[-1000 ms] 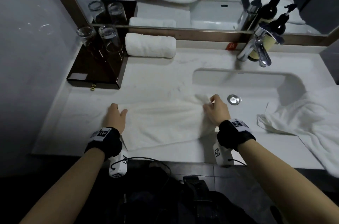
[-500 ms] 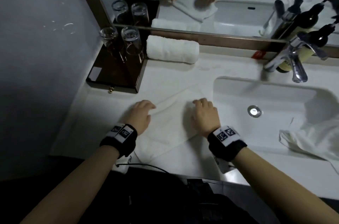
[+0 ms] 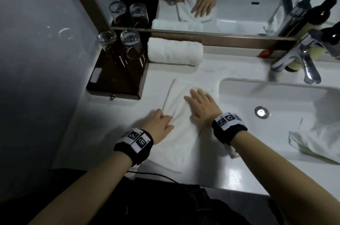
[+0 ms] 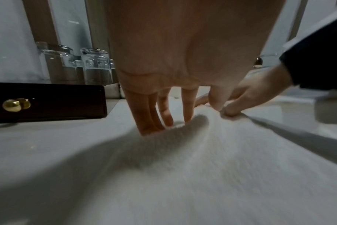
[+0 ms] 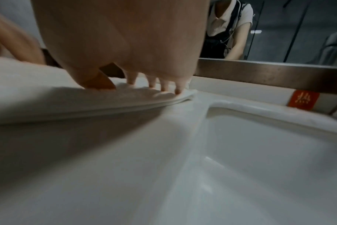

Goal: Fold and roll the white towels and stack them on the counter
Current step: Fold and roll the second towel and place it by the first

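Head view first: a folded white towel is laid out as a long strip on the white tabletop, just left of the sink basin. It's pressed flat by the right hand, palm down, fingers straight and a bit spread, nothing gripped. The left hand is set at the strip's left edge, fingers relaxed and extended, tips resting on the cloth where a small ridge is pushed up; that bump is seen clearly from the left wrist view, next to the left fingers. From the right wrist view, the stacked layers of the fold can be made out under the right fingertips, right by the basin rim.

Further back, one rolled towel is parked against the mirror frame, touching the dark wooden tray that two upturned glasses are stood on. A loose, crumpled towel is draped over the basin's right side, well apart from the hands. A chrome faucet and dark pump bottles are found at the far right.
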The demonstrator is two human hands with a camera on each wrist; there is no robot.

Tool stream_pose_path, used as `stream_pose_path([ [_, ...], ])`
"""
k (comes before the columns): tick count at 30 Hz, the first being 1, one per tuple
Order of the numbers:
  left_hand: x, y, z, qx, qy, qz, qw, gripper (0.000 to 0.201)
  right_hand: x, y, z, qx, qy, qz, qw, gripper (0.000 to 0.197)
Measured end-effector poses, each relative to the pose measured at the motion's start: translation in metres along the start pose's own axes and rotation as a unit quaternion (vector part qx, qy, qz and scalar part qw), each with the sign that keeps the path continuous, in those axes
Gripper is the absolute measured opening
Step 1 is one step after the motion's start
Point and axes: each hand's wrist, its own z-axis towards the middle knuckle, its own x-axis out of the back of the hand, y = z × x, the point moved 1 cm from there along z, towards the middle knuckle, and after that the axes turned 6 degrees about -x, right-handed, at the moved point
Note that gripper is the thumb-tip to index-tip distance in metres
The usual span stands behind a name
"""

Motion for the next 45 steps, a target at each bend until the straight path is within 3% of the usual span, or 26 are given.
stream_pose_path([
  [2, 0.01, 0.0, 0.009, 0.005, 0.015, -0.024, 1.0, 0.039, 0.01, 0.003, 0.006, 0.024, 0.018, -0.019, 0.999, 0.079],
  [6, 0.03, -0.007, 0.042, -0.02, 0.107, -0.015, 0.994, 0.037, 0.019, 0.004, -0.001, -0.028, 0.159, 0.078, 0.984, 0.061],
  [8, 0.035, -0.006, 0.063, -0.048, 0.116, 0.004, 0.992, 0.05, 0.013, 0.001, -0.007, -0.075, 0.129, 0.089, 0.985, 0.071],
  [10, 0.036, -0.004, 0.081, -0.06, 0.073, 0.029, 0.995, 0.072, 0.003, -0.004, -0.01, -0.125, 0.061, 0.074, 0.988, 0.089],
  [12, 0.033, -0.005, 0.096, -0.06, 0.028, 0.076, 0.995, 0.084, -0.004, -0.005, -0.007, -0.139, 0.036, 0.056, 0.988, 0.097],
  [17, 0.038, -0.021, 0.116, -0.074, 0.03, 0.168, 0.982, 0.079, 0.007, 0.017, 0.016, -0.112, -0.003, 0.021, 0.993, 0.099],
  [24, 0.044, -0.022, 0.121, -0.048, 0.017, 0.248, 0.967, 0.088, 0.03, 0.03, 0.039, -0.082, -0.027, -0.028, 0.996, 0.097],
  [27, 0.038, -0.008, 0.111, -0.066, 0.081, 0.251, 0.962, 0.079, 0.029, 0.01, 0.03, -0.098, 0.009, -0.028, 0.995, 0.078],
  [31, 0.027, -0.003, 0.082, -0.097, 0.168, 0.116, 0.974, 0.051, 0.018, -0.02, -0.008, -0.05, 0.071, 0.045, 0.995, 0.047],
  [35, 0.002, -0.01, 0.046, -0.073, 0.127, -0.04, 0.988, 0.026, -0.003, -0.037, -0.055, 0.019, 0.123, 0.071, 0.99, 0.018],
  [38, -0.018, -0.014, 0.023, -0.079, 0.121, -0.035, 0.989, 0.023, -0.025, -0.042, -0.079, 0.03, 0.093, 0.048, 0.994, 0.032],
  [42, -0.039, -0.012, -0.003, -0.078, 0.17, 0.052, 0.981, 0.047, -0.04, -0.044, -0.099, 0.026, 0.056, 0.013, 0.998, 0.068],
  [45, -0.052, -0.009, -0.017, -0.083, 0.149, 0.069, 0.983, 0.061, -0.049, -0.044, -0.116, 0.05, 0.061, 0.007, 0.997, 0.065],
])
